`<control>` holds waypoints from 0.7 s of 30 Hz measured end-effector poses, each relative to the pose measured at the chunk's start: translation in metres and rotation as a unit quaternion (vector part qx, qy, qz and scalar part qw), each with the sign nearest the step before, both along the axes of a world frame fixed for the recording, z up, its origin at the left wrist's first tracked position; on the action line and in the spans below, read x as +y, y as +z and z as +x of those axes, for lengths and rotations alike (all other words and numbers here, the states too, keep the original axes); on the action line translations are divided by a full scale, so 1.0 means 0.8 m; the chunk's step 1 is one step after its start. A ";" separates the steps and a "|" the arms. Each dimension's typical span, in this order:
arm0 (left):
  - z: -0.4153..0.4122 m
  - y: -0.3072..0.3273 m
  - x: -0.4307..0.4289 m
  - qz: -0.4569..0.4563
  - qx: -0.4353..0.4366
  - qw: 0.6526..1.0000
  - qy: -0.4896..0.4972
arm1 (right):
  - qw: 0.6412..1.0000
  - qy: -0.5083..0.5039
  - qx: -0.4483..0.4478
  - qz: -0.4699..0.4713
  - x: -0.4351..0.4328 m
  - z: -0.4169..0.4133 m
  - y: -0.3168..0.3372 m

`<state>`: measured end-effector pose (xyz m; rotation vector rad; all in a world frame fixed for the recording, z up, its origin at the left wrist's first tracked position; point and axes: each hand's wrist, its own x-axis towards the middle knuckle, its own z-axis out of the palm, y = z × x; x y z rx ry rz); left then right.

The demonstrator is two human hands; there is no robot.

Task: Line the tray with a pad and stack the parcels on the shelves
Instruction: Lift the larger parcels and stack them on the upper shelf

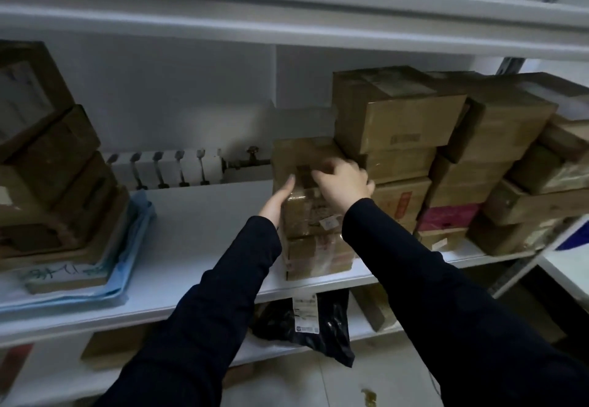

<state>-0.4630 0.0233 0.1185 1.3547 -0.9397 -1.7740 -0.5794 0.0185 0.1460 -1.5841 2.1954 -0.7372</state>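
Observation:
A stack of brown cardboard parcels stands in the middle of the white shelf (pixel 204 234). The top parcel (pixel 302 155) lies on a taped parcel (pixel 310 215), with another (pixel 315 257) under that. My left hand (pixel 279 198) lies flat against the stack's left side. My right hand (pixel 342 180) grips the top parcel at its front right corner. Both arms wear dark sleeves. At the left, more parcels (pixel 47 158) are piled on a light blue pad (pixel 134 247).
A wall of stacked cartons (pixel 401 119) fills the shelf's right half, touching the middle stack. A radiator (pixel 165 167) shows behind the shelf's open middle. A black mail bag (pixel 306 323) and more boxes lie on the lower shelf. Another shelf board (pixel 287 27) hangs overhead.

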 end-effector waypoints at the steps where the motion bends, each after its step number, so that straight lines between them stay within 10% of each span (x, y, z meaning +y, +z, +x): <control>1: -0.006 -0.002 -0.001 0.006 -0.002 1.000 0.014 | 1.000 0.010 -0.008 0.005 0.000 -0.008 -0.003; 11: -0.028 -0.026 -0.005 0.040 0.070 0.982 0.173 | 0.986 0.123 -0.105 -0.049 0.001 -0.057 -0.015; 21: 0.032 -0.015 0.050 0.039 0.165 0.939 0.299 | 0.887 0.155 -0.435 -0.025 0.001 -0.051 -0.002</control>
